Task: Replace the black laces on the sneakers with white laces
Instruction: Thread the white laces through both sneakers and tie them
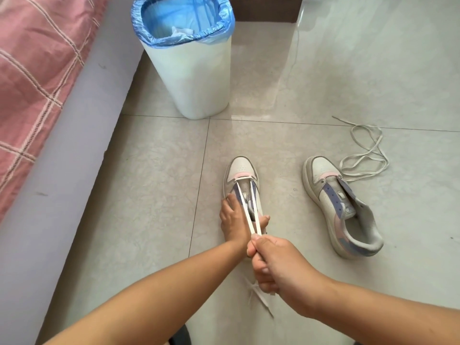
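A white, lilac and pink sneaker [240, 170] stands on the floor in the middle of the view, toe pointing away. A white lace [245, 210] runs through its lowest eyelets, and both strands stretch taut back to my right hand [271, 262], which grips them in a fist. The lace ends trail on the floor below that fist. My left hand [234, 215] holds the sneaker around its middle, fingers curled over the side. The second sneaker [341, 205] lies to the right with no lace in it. A loose white lace [366, 153] lies tangled beyond it.
A white bin [199, 78] with a blue liner stands on the tiles behind the sneakers. A bed with a pink checked cover [37, 70] and a grey base runs along the left side. A dark wooden piece of furniture [266, 8] stands at the top.
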Demonstrator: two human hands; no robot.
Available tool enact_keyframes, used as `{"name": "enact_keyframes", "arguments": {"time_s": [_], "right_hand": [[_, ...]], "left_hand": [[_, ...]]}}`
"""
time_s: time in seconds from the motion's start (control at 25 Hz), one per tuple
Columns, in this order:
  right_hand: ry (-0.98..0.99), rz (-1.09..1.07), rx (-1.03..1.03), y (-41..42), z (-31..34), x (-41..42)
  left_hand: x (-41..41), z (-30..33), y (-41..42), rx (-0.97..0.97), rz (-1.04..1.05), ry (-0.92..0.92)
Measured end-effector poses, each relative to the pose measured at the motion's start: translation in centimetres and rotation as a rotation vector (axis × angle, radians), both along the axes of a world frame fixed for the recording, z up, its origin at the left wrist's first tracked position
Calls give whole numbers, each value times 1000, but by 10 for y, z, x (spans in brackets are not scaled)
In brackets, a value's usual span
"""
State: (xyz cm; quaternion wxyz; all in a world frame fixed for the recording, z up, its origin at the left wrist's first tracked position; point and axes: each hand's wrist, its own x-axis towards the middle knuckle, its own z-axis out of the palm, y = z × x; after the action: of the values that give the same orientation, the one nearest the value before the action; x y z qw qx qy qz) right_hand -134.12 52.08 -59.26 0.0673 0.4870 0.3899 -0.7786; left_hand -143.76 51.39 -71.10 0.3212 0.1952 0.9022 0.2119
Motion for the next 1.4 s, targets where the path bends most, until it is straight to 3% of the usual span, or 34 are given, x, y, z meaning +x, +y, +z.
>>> {"name": "enact_keyframes", "arguments": {"time_s": [0.2, 0.28, 0.4, 0.48, 0.56, 0.68, 0.8, 0.88, 0.96, 1.04, 1.12, 1.24, 1.4], "right_hand": [[15, 2, 19, 8, -2, -7], [-7, -66, 96, 15, -4, -9], [5, -256, 119, 17, -5, -6], [72, -307, 162, 15, -6, 0], [157, -206, 307, 12, -11, 6], [236, 236, 668, 11, -16, 13], [270, 619, 945, 17, -20, 15], [246, 613, 1008, 28, -18, 16], [158, 437, 961, 48, -14, 18], [79, 267, 781, 75, -7, 24], [-31, 281, 663, 110, 3, 36], [-242, 528, 676, 173, 13, 65], [-411, 418, 588, 242, 0, 106]], "left_hand": [[-4, 8, -1, -41, -54, -30], [-16, 13, -8, -45, -63, -186], [-43, 31, -29, 101, 88, -511], [-55, 49, -38, 161, 230, -522], [-57, 76, -38, 199, 281, -620], [-42, 104, -32, 162, 100, -775], [-30, 109, -32, 126, -45, -682], [-35, 105, -36, 138, -20, -630], [-49, 102, -44, 196, 120, -669], [-69, 98, -55, 315, 306, -745], [-90, 95, -66, 400, 419, -770], [-115, 91, -81, 416, 431, -713], [-139, 85, -101, 268, 273, -562]]}}
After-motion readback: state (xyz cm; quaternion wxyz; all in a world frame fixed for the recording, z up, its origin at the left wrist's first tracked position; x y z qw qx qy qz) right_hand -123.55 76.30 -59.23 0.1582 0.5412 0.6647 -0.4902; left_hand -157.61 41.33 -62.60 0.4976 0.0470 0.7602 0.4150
